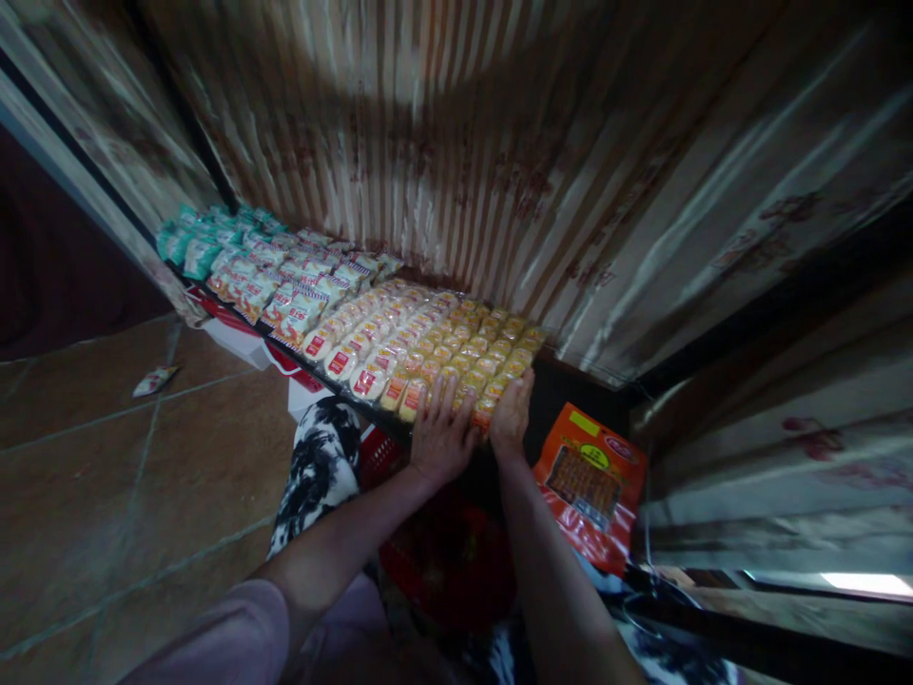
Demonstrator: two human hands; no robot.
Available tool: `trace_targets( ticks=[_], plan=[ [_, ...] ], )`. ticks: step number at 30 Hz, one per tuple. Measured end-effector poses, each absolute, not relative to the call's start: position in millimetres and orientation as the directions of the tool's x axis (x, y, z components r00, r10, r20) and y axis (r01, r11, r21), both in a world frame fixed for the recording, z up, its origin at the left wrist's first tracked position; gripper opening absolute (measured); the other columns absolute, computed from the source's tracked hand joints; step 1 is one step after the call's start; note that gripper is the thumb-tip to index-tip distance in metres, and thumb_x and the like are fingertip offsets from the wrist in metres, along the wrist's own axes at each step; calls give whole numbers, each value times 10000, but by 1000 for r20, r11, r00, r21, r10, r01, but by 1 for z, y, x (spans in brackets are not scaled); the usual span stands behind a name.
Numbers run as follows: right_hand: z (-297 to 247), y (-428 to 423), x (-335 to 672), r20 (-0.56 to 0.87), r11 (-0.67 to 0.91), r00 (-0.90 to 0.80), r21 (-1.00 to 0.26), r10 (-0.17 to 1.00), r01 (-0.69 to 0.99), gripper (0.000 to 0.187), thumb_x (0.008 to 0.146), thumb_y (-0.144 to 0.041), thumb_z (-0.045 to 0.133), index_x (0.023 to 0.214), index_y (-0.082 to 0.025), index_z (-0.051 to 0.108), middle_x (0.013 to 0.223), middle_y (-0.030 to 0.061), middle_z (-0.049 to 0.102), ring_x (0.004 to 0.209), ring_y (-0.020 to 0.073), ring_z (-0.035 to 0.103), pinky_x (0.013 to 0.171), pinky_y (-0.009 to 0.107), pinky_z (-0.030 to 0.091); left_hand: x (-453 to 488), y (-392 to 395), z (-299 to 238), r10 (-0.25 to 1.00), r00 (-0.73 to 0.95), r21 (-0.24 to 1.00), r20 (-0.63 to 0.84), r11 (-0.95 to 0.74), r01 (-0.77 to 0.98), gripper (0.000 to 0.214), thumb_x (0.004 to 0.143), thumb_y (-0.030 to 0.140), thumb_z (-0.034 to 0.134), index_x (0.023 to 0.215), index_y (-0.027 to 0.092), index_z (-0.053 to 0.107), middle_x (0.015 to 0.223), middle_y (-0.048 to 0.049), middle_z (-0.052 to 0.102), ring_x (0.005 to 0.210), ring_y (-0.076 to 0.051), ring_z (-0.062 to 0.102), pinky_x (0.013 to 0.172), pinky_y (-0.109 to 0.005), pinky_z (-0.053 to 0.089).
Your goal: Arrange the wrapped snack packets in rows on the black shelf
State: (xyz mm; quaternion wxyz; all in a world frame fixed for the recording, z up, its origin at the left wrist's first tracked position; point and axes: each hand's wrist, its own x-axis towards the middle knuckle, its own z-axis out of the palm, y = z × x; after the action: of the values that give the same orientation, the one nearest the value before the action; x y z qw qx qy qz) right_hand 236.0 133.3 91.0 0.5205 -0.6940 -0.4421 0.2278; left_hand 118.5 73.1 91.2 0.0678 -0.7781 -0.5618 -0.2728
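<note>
My left hand (443, 436) lies with its fingers spread against the front ends of yellow wrapped snack packets (456, 350). My right hand (512, 415) is stretched out along the right end of these rows, its palm side against the outer packets. Neither hand is wrapped around anything. Left of the yellow packets stand rows of pale round snacks (367, 381) in clear wrap with red labels. Farther left come white bags (294, 309) with red print, then green bags (202, 255). All are lined up on a long dark shelf (553, 392).
An orange-red snack bag (592, 485) with a clear window lies right of my right forearm. Below the shelf are white boxes (239, 342) and a red basket (378, 455). A small packet (155, 381) lies on the tiled floor (86, 466). Pleated curtain (456, 133) hangs behind the shelf.
</note>
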Motion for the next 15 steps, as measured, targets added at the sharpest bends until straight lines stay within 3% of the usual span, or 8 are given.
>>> trace_targets(
  ticks=[6,15],
  plan=[
    [97,106,226,156,-34,583,-953,797,301,723,890,-518,123,1396,-21,268,1478,154,260,1374,190,206,1140,369,118,117,74,89,841,212,216,498,-357,909,542,882,422,437,1384,247,332,1490,-91,250,1391,-281,140,1101,-498,201],
    [98,48,194,186,25,600,-963,778,267,638,898,-473,177,1386,-80,298,1466,145,288,1362,209,234,1121,440,169,113,71,91,807,200,262,556,-398,879,532,888,337,416,1387,178,322,1498,-156,195,1390,-301,129,1097,-519,181]
  ],
)
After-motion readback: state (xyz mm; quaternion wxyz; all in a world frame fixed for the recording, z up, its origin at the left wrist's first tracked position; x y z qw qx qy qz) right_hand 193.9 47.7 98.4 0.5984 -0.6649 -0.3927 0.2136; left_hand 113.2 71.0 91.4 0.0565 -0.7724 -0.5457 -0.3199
